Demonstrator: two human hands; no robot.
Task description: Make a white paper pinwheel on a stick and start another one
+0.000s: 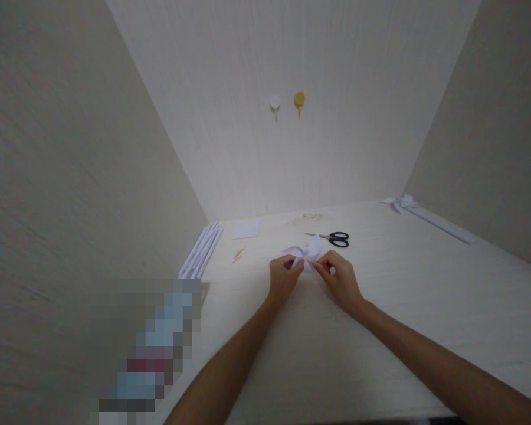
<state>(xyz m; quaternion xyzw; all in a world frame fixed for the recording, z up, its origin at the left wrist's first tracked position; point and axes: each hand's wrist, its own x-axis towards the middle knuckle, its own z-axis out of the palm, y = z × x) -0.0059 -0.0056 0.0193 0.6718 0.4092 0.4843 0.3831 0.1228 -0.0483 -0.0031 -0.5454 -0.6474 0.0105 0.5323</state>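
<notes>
A white paper pinwheel (310, 251) with curved blades is held low over the table, between my two hands. My left hand (284, 277) is closed on its left side, thumb and fingers gripping the paper. On the other side my right hand (340, 280) pinches at the pinwheel's lower right edge with thumb and forefinger. Whether a small part also sits in that pinch is too fine to make out. Just behind the pinwheel lie scissors (336, 239) with black handles, blades pointing left.
Left on the white table (402, 319) are a bundle of rolled white paper sticks (201, 251), a white paper square (245, 229) and several small gold-coloured slivers (238, 255). A pinwheel on a stick (442, 224) lies at the right wall. Two hooks (300, 99) hang on the back wall.
</notes>
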